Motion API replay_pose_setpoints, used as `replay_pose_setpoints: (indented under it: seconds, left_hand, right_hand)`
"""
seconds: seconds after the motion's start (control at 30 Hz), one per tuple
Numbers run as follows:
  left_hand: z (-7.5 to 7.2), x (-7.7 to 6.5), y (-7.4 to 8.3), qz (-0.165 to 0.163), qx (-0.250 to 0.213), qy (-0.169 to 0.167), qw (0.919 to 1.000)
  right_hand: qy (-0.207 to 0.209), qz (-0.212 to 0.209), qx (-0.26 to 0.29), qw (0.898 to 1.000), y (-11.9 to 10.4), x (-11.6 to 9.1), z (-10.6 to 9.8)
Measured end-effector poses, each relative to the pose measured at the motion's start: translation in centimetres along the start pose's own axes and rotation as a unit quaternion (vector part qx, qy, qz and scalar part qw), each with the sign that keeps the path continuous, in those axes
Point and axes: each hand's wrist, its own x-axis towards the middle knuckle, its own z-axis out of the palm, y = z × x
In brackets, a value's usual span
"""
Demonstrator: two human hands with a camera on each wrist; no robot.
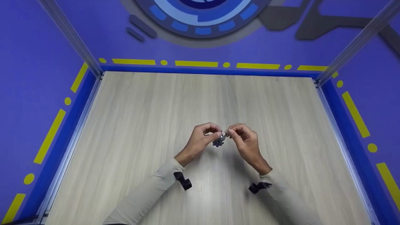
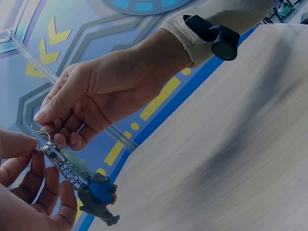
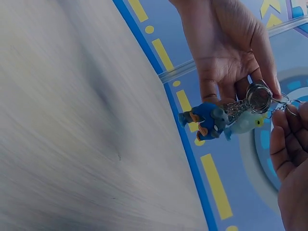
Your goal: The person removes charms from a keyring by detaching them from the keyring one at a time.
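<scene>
Over the middle of the table, my left hand pinches a stacked bundle of metal split rings between thumb and fingers. Short chains run from these rings to several small keychain figures. One is a blue and grey animal figure with orange parts; beside it hangs a pale green translucent figure. In the left wrist view a grey figure dangles lowest. Close against the bundle, my right hand pinches a thin metal ring by thumb and fingertips. Fingers hide part of where the rings meet.
The wood-grain table spreads beneath both hands. Blue walls with yellow dashes enclose it at the back and sides, with metal posts at the corners. Black wrist cameras sit on both sleeves.
</scene>
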Motion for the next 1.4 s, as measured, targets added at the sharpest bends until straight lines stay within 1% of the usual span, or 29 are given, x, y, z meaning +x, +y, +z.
replay_pose_setpoints:
  seconds: [0.2, 0.43, 0.5, 0.67, 0.8, 0.9, 0.97, 1.2, 1.3, 1.4]
  left_hand:
    - [-0.1, -0.1, 0.0, -0.007, 0.007, -0.014, 0.9999]
    - [-0.2, -0.1, 0.0, 0.002, 0.003, -0.024, 0.9997]
    - [-0.2, -0.1, 0.0, 0.000, -0.003, -0.030, 0.9996]
    - [-0.3, -0.1, -0.3, -0.024, -0.028, -0.051, 0.9980]
    - [-0.4, -0.1, -0.7, -0.037, -0.047, -0.058, 0.9965]
    - [-0.5, -0.1, -0.9, -0.035, -0.058, -0.055, 0.9962]
    - [-0.5, -0.1, -0.9, -0.031, -0.056, -0.048, 0.9968]
    - [-0.4, -0.2, -0.9, -0.016, -0.051, -0.010, 0.9985]
    - [-0.5, -0.3, -0.7, -0.010, -0.040, 0.003, 0.9991]
    - [-0.6, -0.5, -0.4, -0.003, -0.014, 0.013, 0.9998]
  right_hand:
    - [0.013, -0.002, 0.004, 1.000, 0.0, 0.0, 0.2]
    - [0.026, 0.006, 0.026, 0.999, -0.4, 0.1, 0.6]
    - [0.028, 0.008, 0.029, 0.999, -0.5, 0.1, 0.7]
    - [0.022, 0.006, 0.016, 1.000, -0.5, 0.1, 0.6]
    - [0.015, 0.005, 0.010, 1.000, -0.4, 0.1, 0.5]
    - [0.017, 0.006, 0.015, 1.000, -0.3, 0.1, 0.5]
    - [0.022, 0.006, 0.017, 1.000, -0.3, 0.1, 0.6]
    - [0.030, 0.005, 0.013, 0.999, -0.1, 0.0, 0.5]
    - [0.023, 0.008, 0.004, 1.000, 0.0, 0.0, 0.4]
    - [0.013, 0.013, -0.006, 1.000, 0.1, -0.1, 0.3]
